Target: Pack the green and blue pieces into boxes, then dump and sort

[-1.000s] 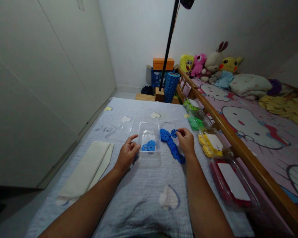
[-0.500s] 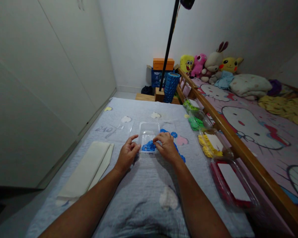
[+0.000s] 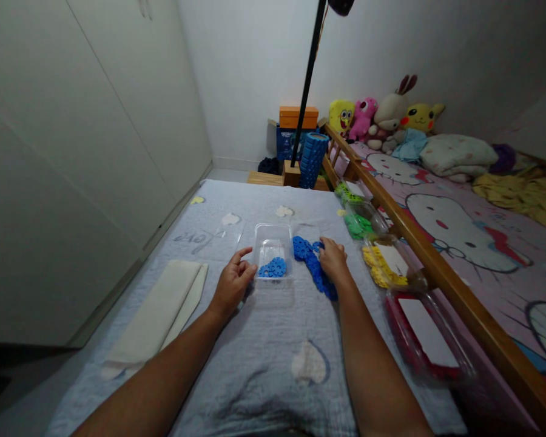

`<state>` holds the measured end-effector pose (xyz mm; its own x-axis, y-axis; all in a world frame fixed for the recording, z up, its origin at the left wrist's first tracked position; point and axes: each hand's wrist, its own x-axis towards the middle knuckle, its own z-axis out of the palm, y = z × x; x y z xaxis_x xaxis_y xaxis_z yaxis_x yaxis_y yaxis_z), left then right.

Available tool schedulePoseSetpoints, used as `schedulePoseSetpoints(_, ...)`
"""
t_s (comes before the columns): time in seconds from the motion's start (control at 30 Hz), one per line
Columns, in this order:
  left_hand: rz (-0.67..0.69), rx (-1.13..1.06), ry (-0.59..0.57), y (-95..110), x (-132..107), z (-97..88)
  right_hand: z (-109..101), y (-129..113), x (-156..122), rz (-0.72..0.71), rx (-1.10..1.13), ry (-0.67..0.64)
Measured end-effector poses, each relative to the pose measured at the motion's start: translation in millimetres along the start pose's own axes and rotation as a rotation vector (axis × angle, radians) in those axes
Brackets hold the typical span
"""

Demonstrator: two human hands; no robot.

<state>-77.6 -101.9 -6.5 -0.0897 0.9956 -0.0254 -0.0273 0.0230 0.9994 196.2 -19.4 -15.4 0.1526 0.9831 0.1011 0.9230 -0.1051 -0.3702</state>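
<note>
A clear plastic box [image 3: 273,233] stands on the cloth with a few blue notched plastic discs [image 3: 275,267] at its near end. My left hand [image 3: 233,278] rests at the box's left side, fingers loosely bent and apart, the thumb touching the wall. To the right of the box lies an elongated pile of blue notched discs [image 3: 313,265]. Over the pile's right edge, my right hand [image 3: 334,258] has its fingertips closed on one blue disc [image 3: 317,246]; the fingers partly hide it.
A folded off-white sheet [image 3: 157,306] lies on the left. Along the right edge stand clear boxes of red [image 3: 425,340], yellow [image 3: 386,264] and green [image 3: 359,224] pieces, beside a wooden bed rail [image 3: 418,261]. A thin clear lid [image 3: 230,237] lies left of the box.
My right hand has moved from above the box rightward to the pile, and the blue discs in the box are now uncovered. My left hand has stayed at the box's side.
</note>
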Motion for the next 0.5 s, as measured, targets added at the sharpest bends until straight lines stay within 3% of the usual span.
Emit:
schedulePoseSetpoints(0.3,-0.001,-0.006,-0.024,-0.8,-0.2,-0.3,-2.5,-1.4,-1.6,0.028,-0.063,0.024)
schedulePoseSetpoints(0.4,0.005,0.005,-0.028,-1.0,-0.1,-0.6,-8.6,5.6,-2.1,0.021,0.078,0.074)
schedulePoseSetpoints(0.5,0.014,0.015,-0.022,-0.5,0.0,-0.4,-18.0,2.3,-4.7,-0.025,0.405,0.123)
